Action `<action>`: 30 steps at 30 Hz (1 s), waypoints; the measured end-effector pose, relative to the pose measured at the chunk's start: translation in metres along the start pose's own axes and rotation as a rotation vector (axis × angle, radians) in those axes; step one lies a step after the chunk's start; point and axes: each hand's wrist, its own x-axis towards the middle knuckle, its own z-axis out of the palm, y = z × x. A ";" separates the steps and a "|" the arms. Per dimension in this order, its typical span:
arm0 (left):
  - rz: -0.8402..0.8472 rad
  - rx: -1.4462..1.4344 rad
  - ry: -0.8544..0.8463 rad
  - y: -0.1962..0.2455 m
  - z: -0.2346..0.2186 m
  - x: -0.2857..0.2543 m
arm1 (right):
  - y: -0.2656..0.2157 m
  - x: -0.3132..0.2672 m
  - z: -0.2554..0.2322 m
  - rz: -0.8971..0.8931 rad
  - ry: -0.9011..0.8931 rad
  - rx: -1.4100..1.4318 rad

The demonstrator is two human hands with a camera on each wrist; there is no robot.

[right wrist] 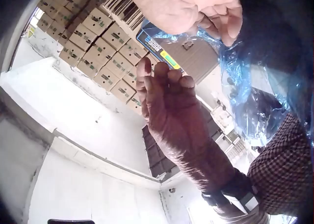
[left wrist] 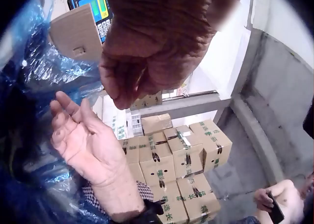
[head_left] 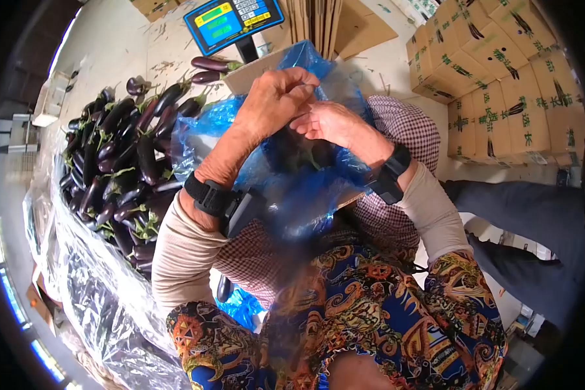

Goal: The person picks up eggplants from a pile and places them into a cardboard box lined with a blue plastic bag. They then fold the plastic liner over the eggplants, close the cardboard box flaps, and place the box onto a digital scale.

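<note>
- step in hand, as i read it: packing eggplants, now at the dressing or closing of the bag's mouth.
- blue plastic bag [head_left: 214, 117] sits in an open cardboard carton [head_left: 248, 77], film spilling over the left and near edges. bagged eggplants [head_left: 305, 153] show inside as dark shapes with a green stem; count too blurred to tell.
- left grip [head_left: 272, 104]: over the carton's far edge, narrow, fingers bent in. cannot tell whether anything thin is pinched between the tips.
- right grip [head_left: 331, 123]: just beside the left, half wide, palm turned up, fingers loosely bent. seems to hold nothing; blue film lies right by the fingertips in the right wrist view.
- scale display [head_left: 234, 25] stands beyond the carton's far edge; whether the carton rests on that scale, cannot tell.
- loose eggplants [head_left: 213, 65] lie off the far left corner; big heap of eggplants [head_left: 120, 162] past the left edge; stacked boxes [head_left: 494, 84] well apart, off the far right.
- next move, my judgement: catch the loose film with both hands, draw it inward from the edges, keep stems from piercing it.
</note>
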 end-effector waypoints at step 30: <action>-0.515 -0.692 0.559 -0.204 -0.053 -0.232 | 0.018 0.061 0.009 0.123 0.350 -1.795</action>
